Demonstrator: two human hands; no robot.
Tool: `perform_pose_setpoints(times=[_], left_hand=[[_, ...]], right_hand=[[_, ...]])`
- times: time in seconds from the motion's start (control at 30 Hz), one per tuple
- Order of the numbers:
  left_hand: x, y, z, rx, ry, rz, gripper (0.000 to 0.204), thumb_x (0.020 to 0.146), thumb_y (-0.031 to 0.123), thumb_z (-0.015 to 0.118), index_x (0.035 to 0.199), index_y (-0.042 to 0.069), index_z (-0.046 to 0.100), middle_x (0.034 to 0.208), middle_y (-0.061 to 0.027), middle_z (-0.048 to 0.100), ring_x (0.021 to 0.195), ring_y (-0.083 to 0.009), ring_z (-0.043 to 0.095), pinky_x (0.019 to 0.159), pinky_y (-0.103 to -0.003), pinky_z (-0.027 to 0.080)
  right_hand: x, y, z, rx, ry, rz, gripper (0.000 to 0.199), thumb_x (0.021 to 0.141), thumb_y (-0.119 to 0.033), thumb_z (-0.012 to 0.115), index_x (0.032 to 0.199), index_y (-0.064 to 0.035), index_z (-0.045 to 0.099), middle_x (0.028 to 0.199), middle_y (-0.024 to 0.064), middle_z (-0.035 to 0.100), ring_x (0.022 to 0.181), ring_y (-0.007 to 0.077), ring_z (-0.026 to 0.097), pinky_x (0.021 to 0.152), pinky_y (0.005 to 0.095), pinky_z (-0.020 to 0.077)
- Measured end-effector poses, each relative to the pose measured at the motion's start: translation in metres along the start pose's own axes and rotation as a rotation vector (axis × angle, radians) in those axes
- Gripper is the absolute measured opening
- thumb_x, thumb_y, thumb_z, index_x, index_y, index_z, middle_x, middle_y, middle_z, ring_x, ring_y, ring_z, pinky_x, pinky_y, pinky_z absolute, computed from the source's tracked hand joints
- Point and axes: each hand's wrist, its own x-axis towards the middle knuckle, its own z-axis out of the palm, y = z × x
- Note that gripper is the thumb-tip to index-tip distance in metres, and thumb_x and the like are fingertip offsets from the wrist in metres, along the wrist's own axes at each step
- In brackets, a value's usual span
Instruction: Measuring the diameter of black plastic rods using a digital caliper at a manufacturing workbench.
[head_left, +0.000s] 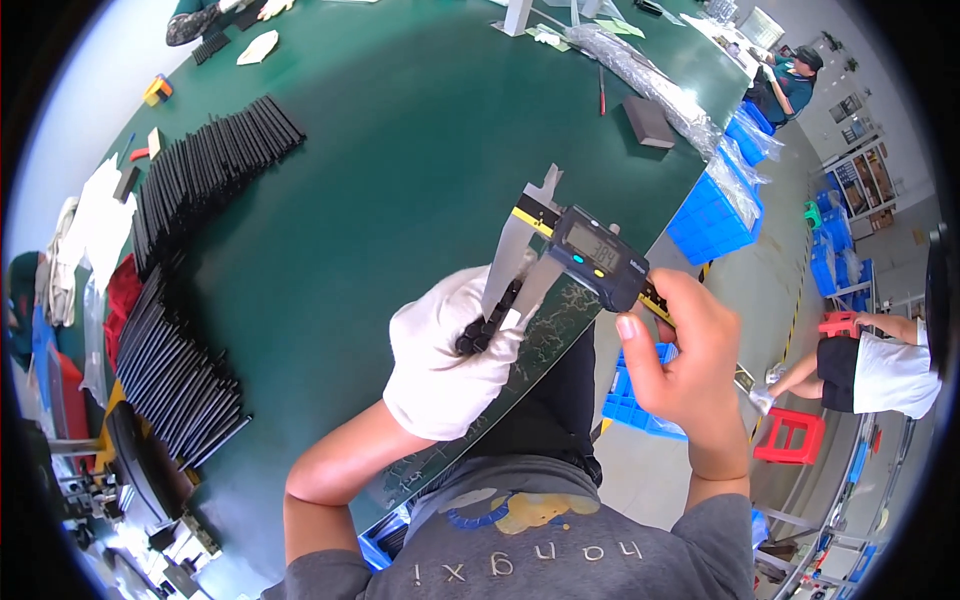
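My left hand (pixel 445 350), in a white glove, is closed around a bundle of short black rods (pixel 478 335) whose ends show between the fingers. My bare right hand (pixel 690 350) grips the beam of a digital caliper (pixel 600 258) with a grey display. The caliper's jaws reach down to the rods beside the gloved fingers; whether both jaws touch a rod I cannot make out. On the green table to the left, many black rods (pixel 215 160) lie side by side in a curved row, and a second group of black rods (pixel 185 370) continues it nearer to me.
A dark box (pixel 648 122) and a clear plastic-wrapped roll (pixel 650 80) lie at the far right of the table. Blue crates (pixel 715 215) stand along its right edge. Beyond are red stools (pixel 790 437), a seated person (pixel 885 370) and another person (pixel 790 85) at work.
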Motion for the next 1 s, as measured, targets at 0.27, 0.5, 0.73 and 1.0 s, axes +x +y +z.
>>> perform_pose_setpoints(times=[0.27, 0.5, 0.73, 1.0], left_hand=[[0.018, 0.002, -0.011, -0.444, -0.317, -0.211, 0.017, 0.082, 0.003, 0.068, 0.099, 0.002, 0.066, 0.087, -0.0039, 0.066, 0.077, -0.0089, 0.06, 0.071, -0.023, 0.049], [0.03, 0.003, -0.025, -0.47, -0.557, -0.264, 0.021, 0.078, 0.008, 0.073, 0.097, 0.001, 0.068, 0.089, -0.0079, 0.069, 0.085, -0.0148, 0.066, 0.079, -0.028, 0.052], [0.035, 0.0, -0.029, -0.522, -0.72, -0.323, 0.024, 0.078, 0.007, 0.072, 0.1, 0.0, 0.067, 0.091, -0.0094, 0.069, 0.086, -0.016, 0.066, 0.078, -0.028, 0.052], [0.036, -0.004, -0.028, -0.554, -0.8, -0.27, 0.024, 0.081, 0.014, 0.072, 0.102, 0.004, 0.068, 0.09, -0.0049, 0.069, 0.086, -0.0106, 0.063, 0.079, -0.025, 0.049]], right_hand=[[0.017, 0.015, -0.004, -0.003, 0.006, -0.093, 0.027, 0.069, -0.017, 0.075, 0.087, -0.004, 0.06, 0.066, 0.0049, 0.058, 0.045, 0.0144, 0.047, 0.043, 0.026, 0.0367], [0.03, 0.02, -0.005, -0.037, -0.013, -0.255, 0.028, 0.067, -0.022, 0.076, 0.08, -0.0036, 0.061, 0.06, 0.0051, 0.052, 0.044, 0.0167, 0.043, 0.041, 0.0286, 0.0318], [0.038, 0.022, -0.005, -0.032, -0.063, -0.255, 0.032, 0.064, -0.026, 0.078, 0.077, -0.0029, 0.06, 0.058, 0.0055, 0.051, 0.044, 0.0182, 0.044, 0.041, 0.0288, 0.0324], [0.041, 0.02, -0.007, -0.046, -0.07, -0.276, 0.032, 0.061, -0.029, 0.08, 0.072, -0.0061, 0.06, 0.057, 0.0055, 0.055, 0.045, 0.0218, 0.051, 0.041, 0.0292, 0.0352]])
